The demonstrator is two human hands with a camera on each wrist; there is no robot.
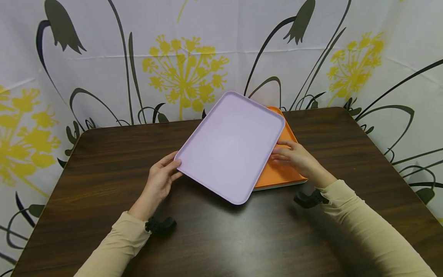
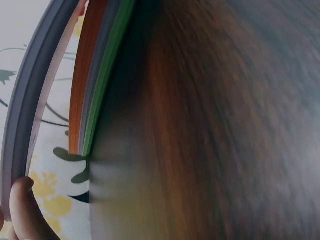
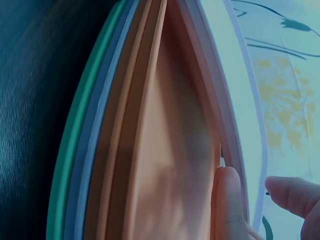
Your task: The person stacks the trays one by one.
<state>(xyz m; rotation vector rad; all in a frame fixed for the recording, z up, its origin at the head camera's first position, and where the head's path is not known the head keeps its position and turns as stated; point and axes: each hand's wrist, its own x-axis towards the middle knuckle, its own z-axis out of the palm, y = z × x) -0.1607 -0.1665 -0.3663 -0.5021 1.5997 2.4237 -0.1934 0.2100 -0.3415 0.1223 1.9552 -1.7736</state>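
A lilac tray [image 1: 232, 150] is held tilted above the table, overlapping a stack of trays. My left hand [image 1: 160, 175] grips its left corner, thumb on the rim and fingers beneath. At the right edge of the lilac tray is my right hand [image 1: 294, 156], its fingers [image 3: 230, 195] extended against the tray's underside. The thumb [image 3: 295, 195] stands out from the rim on the other side. Under the lilac tray lies the stack, with an orange tray [image 1: 282, 173] on top. Below the orange show a blue-grey tray [image 3: 95, 155] and a green tray [image 3: 70, 160].
The dark wooden table [image 1: 221, 242] carries the stack toward its back right. A curtain [image 1: 114, 77] with flower prints hangs right behind the table and along both sides. Each wrist wears a dark camera band [image 1: 160, 226] below the beige sleeve.
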